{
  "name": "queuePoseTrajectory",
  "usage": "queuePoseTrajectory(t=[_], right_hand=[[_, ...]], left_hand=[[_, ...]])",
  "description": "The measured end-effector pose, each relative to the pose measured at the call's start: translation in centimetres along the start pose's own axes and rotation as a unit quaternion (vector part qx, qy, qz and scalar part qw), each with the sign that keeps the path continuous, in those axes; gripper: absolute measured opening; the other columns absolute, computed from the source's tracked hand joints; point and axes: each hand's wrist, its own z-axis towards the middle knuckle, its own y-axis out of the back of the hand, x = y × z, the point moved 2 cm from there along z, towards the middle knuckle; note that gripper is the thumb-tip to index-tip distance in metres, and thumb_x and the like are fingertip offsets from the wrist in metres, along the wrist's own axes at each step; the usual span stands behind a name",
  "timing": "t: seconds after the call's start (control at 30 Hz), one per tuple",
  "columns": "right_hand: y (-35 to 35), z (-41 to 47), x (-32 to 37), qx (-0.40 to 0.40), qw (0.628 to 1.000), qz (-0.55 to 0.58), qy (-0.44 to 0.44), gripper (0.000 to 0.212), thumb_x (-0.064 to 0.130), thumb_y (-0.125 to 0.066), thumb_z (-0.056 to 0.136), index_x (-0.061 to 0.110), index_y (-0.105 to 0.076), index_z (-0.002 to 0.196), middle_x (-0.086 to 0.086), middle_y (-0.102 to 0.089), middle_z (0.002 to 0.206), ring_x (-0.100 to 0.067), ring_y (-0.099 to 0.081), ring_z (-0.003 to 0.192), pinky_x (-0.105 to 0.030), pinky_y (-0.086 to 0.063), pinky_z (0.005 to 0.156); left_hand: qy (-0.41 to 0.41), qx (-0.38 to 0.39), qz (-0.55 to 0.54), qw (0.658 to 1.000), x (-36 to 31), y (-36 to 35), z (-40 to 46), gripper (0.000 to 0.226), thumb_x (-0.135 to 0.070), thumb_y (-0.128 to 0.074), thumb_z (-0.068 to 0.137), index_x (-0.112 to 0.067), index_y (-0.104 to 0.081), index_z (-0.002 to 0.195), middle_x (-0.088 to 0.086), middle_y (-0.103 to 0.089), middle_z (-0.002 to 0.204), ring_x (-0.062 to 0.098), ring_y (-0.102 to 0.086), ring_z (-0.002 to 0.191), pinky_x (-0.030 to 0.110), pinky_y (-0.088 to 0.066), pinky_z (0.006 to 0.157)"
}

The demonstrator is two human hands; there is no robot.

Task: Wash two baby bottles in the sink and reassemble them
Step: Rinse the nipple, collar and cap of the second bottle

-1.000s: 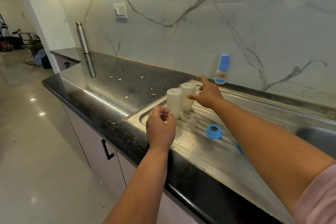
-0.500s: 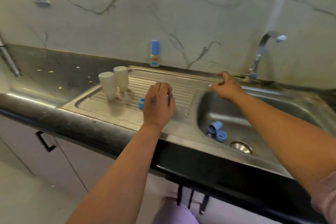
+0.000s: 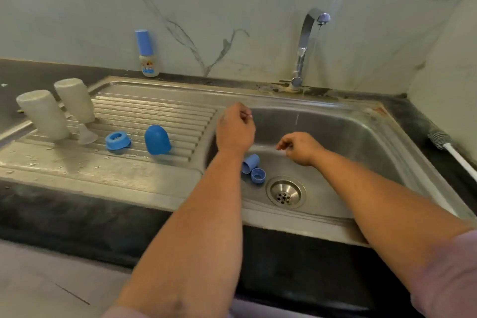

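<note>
hovering loosely curled and empty over the sink basin (image 3: pixel 348 131), the left hand (image 3: pixel 235 130) and right hand (image 3: pixel 300 148) leave two bottle bodies (image 3: pixel 44 115) drying inverted, a blue cap (image 3: pixel 249 163) and ring (image 3: pixel 258 175) unwashed, reassembly pending.

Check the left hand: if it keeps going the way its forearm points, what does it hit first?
The left hand points up and away over the basin, toward the back wall of the sink. Nothing shows between them, so probably that wall first, though depth is unclear. The tap stands off to the right.
</note>
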Motion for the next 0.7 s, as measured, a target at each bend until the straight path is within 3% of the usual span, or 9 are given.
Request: queuePoseTrajectory(t=[0.07,0.17,0.27,0.4,0.53,0.7], right_hand=[[-1.5,1.4,1.6,0.007,0.998,-0.026,0.061,0.040,-0.008,-0.049,0.085,0.015,-0.071,0.110,-0.005,-0.065,0.118,-0.020,-0.059,0.110,-0.028,-0.046,0.094],[-4.6,2.6,4.6,0.086,0.984,-0.084,0.133,0.040,-0.002,-0.055,0.086,0.015,-0.067,0.120,-0.006,-0.062,0.124,-0.023,-0.057,0.112,-0.029,-0.045,0.093],[-7.1,3.4,6.9,0.141,0.963,-0.136,0.183,0.041,0.007,-0.063,0.087,0.014,-0.063,0.127,-0.008,-0.063,0.123,-0.025,-0.057,0.112,-0.023,-0.038,0.089],[-8.6,4.2,7.6,0.162,0.963,-0.120,0.181,0.036,0.013,-0.072,0.085,0.008,-0.067,0.120,-0.009,-0.065,0.120,-0.023,-0.060,0.108,-0.017,-0.037,0.083],[-10.2,4.6,6.6,0.180,0.963,-0.121,0.157,0.028,0.003,-0.072,0.083,0.007,-0.071,0.110,-0.010,-0.070,0.112,-0.022,-0.066,0.102,-0.026,-0.049,0.092],[-8.3,4.4,6.2,0.132,0.979,-0.067,0.143,0.025,0.010,-0.074,0.082,0.008,-0.073,0.106,-0.008,-0.073,0.104,-0.018,-0.067,0.094,-0.021,-0.048,0.082]], left_hand=[[0.007,-0.007,0.014,1.000,0.8,1.3,1.4,0.010,-0.009,-0.059,0.086,-0.015,-0.066,0.089,0.002,-0.068,0.088,0.018,-0.060,0.082,0.024,-0.043,0.073],[0.008,-0.030,0.022,0.999,1.2,2.5,2.3,0.009,-0.007,-0.060,0.086,-0.016,-0.061,0.086,0.000,-0.063,0.086,0.013,-0.054,0.078,0.014,-0.033,0.068],[0.010,-0.031,0.021,0.999,1.5,2.6,2.8,0.012,-0.008,-0.059,0.086,-0.019,-0.058,0.085,0.000,-0.063,0.085,0.013,-0.054,0.080,0.017,-0.035,0.071],[0.010,-0.015,0.020,1.000,1.5,2.0,3.0,0.009,-0.010,-0.059,0.086,-0.019,-0.060,0.086,-0.003,-0.062,0.086,0.014,-0.056,0.081,0.022,-0.041,0.074],[0.003,0.001,0.022,1.000,1.4,1.4,3.0,0.005,-0.013,-0.060,0.087,-0.017,-0.063,0.088,-0.005,-0.061,0.084,0.014,-0.056,0.081,0.024,-0.042,0.073],[0.002,0.005,0.018,1.000,1.1,1.1,2.8,0.005,-0.014,-0.060,0.088,-0.018,-0.062,0.086,-0.005,-0.061,0.083,0.014,-0.057,0.081,0.026,-0.045,0.075]])
